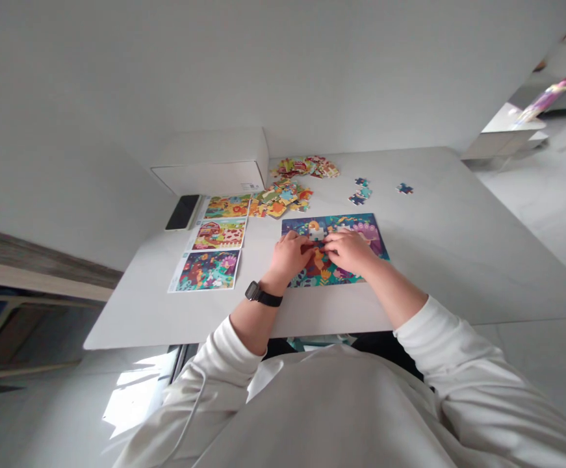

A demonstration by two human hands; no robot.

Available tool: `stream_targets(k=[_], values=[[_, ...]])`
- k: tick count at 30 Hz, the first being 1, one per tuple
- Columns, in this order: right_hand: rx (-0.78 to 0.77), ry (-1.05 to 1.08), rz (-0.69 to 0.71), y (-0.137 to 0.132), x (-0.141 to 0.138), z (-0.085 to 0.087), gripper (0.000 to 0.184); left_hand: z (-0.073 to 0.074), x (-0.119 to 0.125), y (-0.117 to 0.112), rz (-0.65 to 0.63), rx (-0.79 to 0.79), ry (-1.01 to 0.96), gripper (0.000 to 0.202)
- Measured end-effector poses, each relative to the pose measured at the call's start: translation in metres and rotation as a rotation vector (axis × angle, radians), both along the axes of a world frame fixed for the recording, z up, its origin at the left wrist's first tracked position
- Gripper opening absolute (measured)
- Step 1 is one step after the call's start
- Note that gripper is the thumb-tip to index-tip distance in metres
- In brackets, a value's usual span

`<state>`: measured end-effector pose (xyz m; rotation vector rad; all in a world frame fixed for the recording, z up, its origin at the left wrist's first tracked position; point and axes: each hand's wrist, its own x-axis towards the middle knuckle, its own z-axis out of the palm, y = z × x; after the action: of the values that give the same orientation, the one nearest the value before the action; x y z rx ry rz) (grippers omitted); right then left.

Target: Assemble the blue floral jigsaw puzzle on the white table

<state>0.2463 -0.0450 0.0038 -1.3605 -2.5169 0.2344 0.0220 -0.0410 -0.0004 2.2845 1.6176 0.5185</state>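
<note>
A mostly assembled jigsaw puzzle [324, 277] with dark blue, teal and purple pictures lies flat on the table. Pale gaps show in its upper middle part. My left hand [290, 255], with a black watch on the wrist, rests on its left half, fingers bent and drawn together. From the other side my right hand [352, 251] reaches in, thumb and fingers also brought together. Between the fingertips of both hands is a dark puzzle piece [318, 246], largely covered by them. Several loose dark blue and teal pieces [357, 199] lie behind the puzzle, and one blue piece [404, 188] lies farther right.
Left of the puzzle is a sheet with three reference pictures [209, 270], beside a phone [182, 212]. A white box [209, 174] stands against the wall. Two heaps of loose pieces, an orange-yellow one [279, 203] and a red-green one [302, 167], lie near it on the white table [438, 260].
</note>
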Motion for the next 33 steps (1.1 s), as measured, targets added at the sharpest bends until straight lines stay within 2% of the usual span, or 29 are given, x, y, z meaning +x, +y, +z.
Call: stream_targets(k=[6,11,23,28,33], values=[[-0.04,-0.09,-0.008,-0.005,-0.005,0.009,0.021,0.002,0.003,0.001,0.025,-0.005,0.049,0.02],[-0.073,-0.106,0.001,-0.008,-0.008,0.017,0.024,0.005,0.002,0.005,0.011,-0.032,0.081,0.02],[-0.076,-0.13,-0.052,-0.012,-0.002,0.025,0.022,0.005,-0.001,0.007,-0.003,-0.041,0.091,0.023],[-0.07,-0.182,-0.054,-0.014,-0.008,0.027,0.02,0.005,0.004,0.006,0.037,-0.029,0.107,0.023],[-0.112,-0.069,0.059,0.002,0.006,0.025,0.013,0.003,0.008,0.005,0.066,-0.023,0.116,0.024]])
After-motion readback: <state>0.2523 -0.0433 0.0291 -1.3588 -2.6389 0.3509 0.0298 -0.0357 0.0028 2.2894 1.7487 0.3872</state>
